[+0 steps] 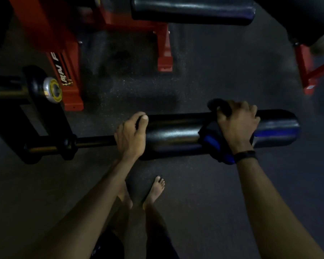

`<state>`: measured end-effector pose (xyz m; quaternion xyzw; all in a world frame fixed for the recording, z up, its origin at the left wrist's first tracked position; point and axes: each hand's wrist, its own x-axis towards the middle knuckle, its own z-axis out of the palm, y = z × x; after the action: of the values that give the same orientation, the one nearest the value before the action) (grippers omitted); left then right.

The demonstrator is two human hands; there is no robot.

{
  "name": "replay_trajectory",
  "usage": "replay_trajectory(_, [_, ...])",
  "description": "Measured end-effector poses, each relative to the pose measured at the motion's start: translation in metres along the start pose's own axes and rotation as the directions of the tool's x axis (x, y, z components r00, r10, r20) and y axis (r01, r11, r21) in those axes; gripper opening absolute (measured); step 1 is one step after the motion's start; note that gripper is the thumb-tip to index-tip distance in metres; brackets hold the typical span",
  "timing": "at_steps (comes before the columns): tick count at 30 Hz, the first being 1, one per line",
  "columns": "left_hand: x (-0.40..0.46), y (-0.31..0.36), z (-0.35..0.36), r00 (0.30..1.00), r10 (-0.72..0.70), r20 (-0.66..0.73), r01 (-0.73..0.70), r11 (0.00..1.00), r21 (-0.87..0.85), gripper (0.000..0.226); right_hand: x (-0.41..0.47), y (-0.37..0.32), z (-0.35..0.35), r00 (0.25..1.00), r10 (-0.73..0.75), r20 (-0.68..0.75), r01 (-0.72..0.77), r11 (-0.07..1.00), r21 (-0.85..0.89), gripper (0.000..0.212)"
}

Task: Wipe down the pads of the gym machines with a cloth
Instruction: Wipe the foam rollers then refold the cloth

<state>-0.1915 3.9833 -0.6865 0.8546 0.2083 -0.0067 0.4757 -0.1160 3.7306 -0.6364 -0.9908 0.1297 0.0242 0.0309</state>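
A long black roller pad [176, 135] lies across the middle of the view on a black bar. My left hand [131, 136] grips its left end, thumb over the top. My right hand [236, 124] curls over the pad near its right end and presses a dark blue cloth [211, 144] around it. The cloth wraps down the near side of the pad, and part of it shows above my fingers. A black band sits on my right wrist.
The black machine arm [45, 128] joins the bar at left. A red frame [67, 71] and its feet stand behind. A black seat pad [193, 10] is at top, another pad [307, 19] at top right. My bare feet [153, 191] stand on dark rubber floor.
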Motion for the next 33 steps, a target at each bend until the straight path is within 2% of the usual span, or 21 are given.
replay_trajectory(2, [-0.008, -0.011, 0.001, 0.986, 0.158, -0.056, -0.161, 0.986, -0.042, 0.054, -0.005, -0.03, 0.001, 0.998, 0.041, 0.039, -0.039, 0.998, -0.048, 0.048])
replay_trajectory(4, [-0.014, -0.02, 0.006, 0.956, 0.279, -0.089, -0.285, 0.956, -0.067, 0.047, -0.038, -0.089, 0.005, 0.991, -0.069, 0.119, 0.073, 0.997, -0.034, 0.042])
replay_trajectory(5, [-0.014, -0.021, 0.006, 0.959, 0.252, -0.128, -0.27, 0.952, -0.147, 0.042, -0.06, -0.12, 0.008, 0.978, -0.173, 0.116, 0.173, 0.985, 0.009, 0.036])
replay_trajectory(7, [-0.006, -0.017, -0.002, 0.98, 0.006, -0.197, -0.091, 0.901, -0.425, 0.034, -0.096, -0.17, 0.012, 0.944, -0.329, 0.022, 0.325, 0.94, 0.104, 0.031])
replay_trajectory(9, [0.003, -0.006, -0.015, 0.951, -0.27, -0.151, 0.106, 0.742, -0.662, 0.039, -0.103, -0.182, 0.012, 0.922, -0.386, -0.022, 0.383, 0.905, 0.182, 0.029])
replay_trajectory(10, [0.009, -0.002, -0.018, 0.935, -0.342, -0.098, 0.181, 0.694, -0.697, 0.04, -0.1, -0.174, 0.013, 0.901, -0.434, -0.022, 0.43, 0.882, 0.193, 0.03])
replay_trajectory(11, [0.015, 0.001, -0.018, 0.931, -0.362, -0.044, 0.255, 0.732, -0.632, 0.04, -0.099, -0.162, 0.013, 0.877, -0.48, -0.021, 0.474, 0.857, 0.201, 0.033])
replay_trajectory(13, [0.018, 0.011, -0.013, 0.927, -0.369, 0.062, 0.373, 0.902, -0.217, 0.05, -0.097, -0.126, 0.01, 0.862, -0.505, -0.035, 0.501, 0.841, 0.206, 0.041])
replay_trajectory(14, [0.018, 0.012, -0.009, 0.914, -0.395, 0.094, 0.395, 0.918, 0.013, 0.059, -0.09, -0.105, 0.009, 0.881, -0.469, -0.058, 0.471, 0.862, 0.189, 0.042])
replay_trajectory(15, [0.017, 0.012, -0.006, 0.911, -0.395, 0.121, 0.377, 0.914, 0.146, 0.064, -0.08, -0.081, 0.009, 0.912, -0.402, -0.084, 0.411, 0.899, 0.155, 0.042])
replay_trajectory(16, [0.017, 0.013, -0.006, 0.923, -0.362, 0.129, 0.335, 0.923, 0.188, 0.063, -0.065, -0.058, 0.008, 0.946, -0.309, -0.101, 0.319, 0.941, 0.112, 0.042])
replay_trajectory(18, [0.012, 0.007, -0.007, 0.97, -0.213, 0.113, 0.195, 0.968, 0.155, 0.053, -0.028, -0.021, 0.002, 0.99, -0.106, -0.096, 0.11, 0.993, 0.041, 0.047])
replay_trajectory(20, [0.001, -0.005, -0.008, 0.997, -0.03, 0.069, 0.023, 0.995, 0.095, 0.05, -0.002, -0.012, 0.0, 0.997, 0.059, -0.052, -0.058, 0.998, 0.019, 0.053])
replay_trajectory(21, [-0.004, -0.012, -0.008, 0.997, 0.071, 0.03, -0.073, 0.995, 0.072, 0.05, 0.0, -0.02, 0.001, 0.995, 0.096, -0.031, -0.096, 0.995, 0.002, 0.053])
replay_trajectory(23, [-0.011, -0.024, -0.004, 0.964, 0.255, -0.068, -0.257, 0.966, -0.012, 0.049, -0.015, -0.055, 0.004, 0.998, 0.052, 0.024, -0.051, 0.997, -0.066, 0.042])
replay_trajectory(25, [-0.014, -0.026, 0.001, 0.935, 0.305, -0.179, -0.335, 0.926, -0.174, 0.042, -0.052, -0.102, 0.008, 0.995, -0.082, 0.05, 0.085, 0.995, -0.053, 0.035])
replay_trajectory(28, [-0.019, -0.015, 0.003, 0.939, 0.156, -0.307, -0.275, 0.876, -0.396, 0.034, -0.111, -0.154, 0.015, 0.96, -0.273, -0.066, 0.277, 0.958, 0.066, 0.027])
replay_trajectory(30, [-0.017, -0.008, -0.002, 0.945, -0.022, -0.328, -0.157, 0.845, -0.511, 0.034, -0.126, -0.158, 0.016, 0.933, -0.346, -0.097, 0.358, 0.919, 0.166, 0.032])
replay_trajectory(32, [-0.002, 0.003, -0.007, 0.94, -0.249, -0.233, 0.043, 0.765, -0.643, 0.035, -0.118, -0.132, 0.014, 0.89, -0.446, -0.094, 0.456, 0.867, 0.199, 0.045])
replay_trajectory(33, [0.008, 0.009, -0.007, 0.934, -0.323, -0.153, 0.164, 0.766, -0.621, 0.036, -0.112, -0.112, 0.014, 0.883, -0.461, -0.094, 0.47, 0.865, 0.174, 0.048])
